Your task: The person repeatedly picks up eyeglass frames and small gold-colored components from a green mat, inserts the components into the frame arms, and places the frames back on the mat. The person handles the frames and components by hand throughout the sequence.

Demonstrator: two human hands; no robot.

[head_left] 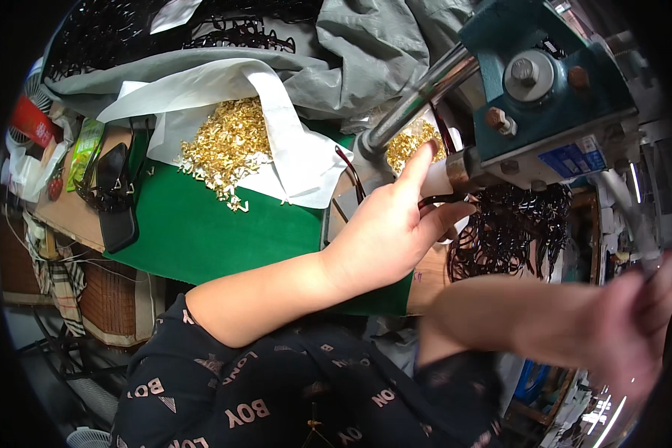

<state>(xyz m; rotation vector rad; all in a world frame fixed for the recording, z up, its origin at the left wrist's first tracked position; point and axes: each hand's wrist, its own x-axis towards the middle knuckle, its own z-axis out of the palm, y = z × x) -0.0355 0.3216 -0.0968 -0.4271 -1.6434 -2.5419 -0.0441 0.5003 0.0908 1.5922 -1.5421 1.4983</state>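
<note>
My left hand point(384, 235) reaches under the head of a green bench press point(552, 89), its index finger stretched forward. Between thumb and fingers it pinches a thin, dark glossy eyeglass frame point(433, 200), partly hidden by the hand. At the far right my right hand point(635, 321) is smeared by motion, its fingers wrapped round the end of a grey lever point(635, 216). Just beyond my left fingertips lies a small heap of gold-coloured metal bits point(413, 144). A larger heap of such gold bits point(228, 142) rests on white sheeting point(310, 168) to the left.
A green mat point(224, 231) covers the bench. Dark glossy frames point(508, 228) pile up below the press, and more point(243, 33) lie at the back by a grey cover point(373, 52). A black phone-like object point(118, 224) sits at the left edge. A shiny steel column point(418, 97) stands behind the hand.
</note>
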